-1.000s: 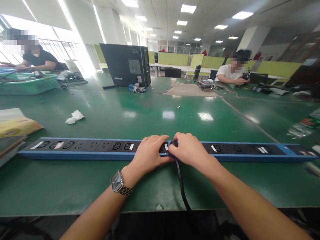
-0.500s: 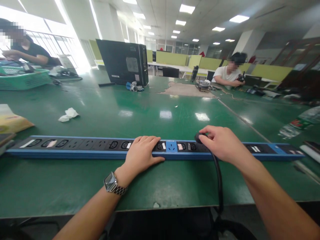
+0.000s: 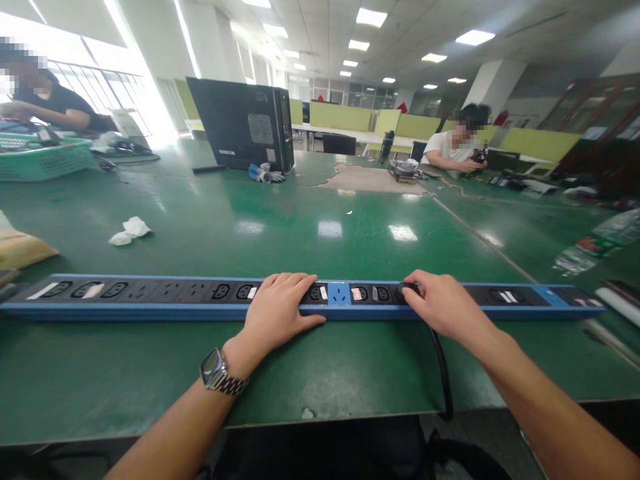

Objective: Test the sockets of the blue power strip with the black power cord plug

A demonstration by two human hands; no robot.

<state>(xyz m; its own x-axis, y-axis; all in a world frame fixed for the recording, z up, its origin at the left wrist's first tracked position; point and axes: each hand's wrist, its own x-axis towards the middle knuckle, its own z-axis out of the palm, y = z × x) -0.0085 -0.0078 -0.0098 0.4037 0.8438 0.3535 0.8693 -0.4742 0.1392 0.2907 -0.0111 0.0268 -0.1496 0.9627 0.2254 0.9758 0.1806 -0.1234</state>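
Observation:
A long blue-and-black power strip (image 3: 170, 291) lies across the green table in front of me. My left hand (image 3: 277, 303) spans it left of the blue socket (image 3: 339, 294), fingers over the far side and thumb along the near edge, holding it. My right hand (image 3: 440, 300) is closed around a black plug (image 3: 406, 293), which sits against the strip's top, right of the sockets with a pink label. Whether the plug is fully seated is hidden by my fingers. Its thick black cable (image 3: 443, 373) hangs over the table's front edge.
A black computer case (image 3: 235, 127) stands behind, with blue-grey gloves (image 3: 266, 173) beside it. Crumpled tissue (image 3: 131, 230) lies left, a plastic bottle (image 3: 597, 243) right. A green basket (image 3: 45, 160) is far left. One person (image 3: 455, 150) sits across the table, another (image 3: 55, 100) at left.
My right hand has lowered the plug from above the strip onto its top surface. My left hand stays on the strip. The view has shifted slightly.

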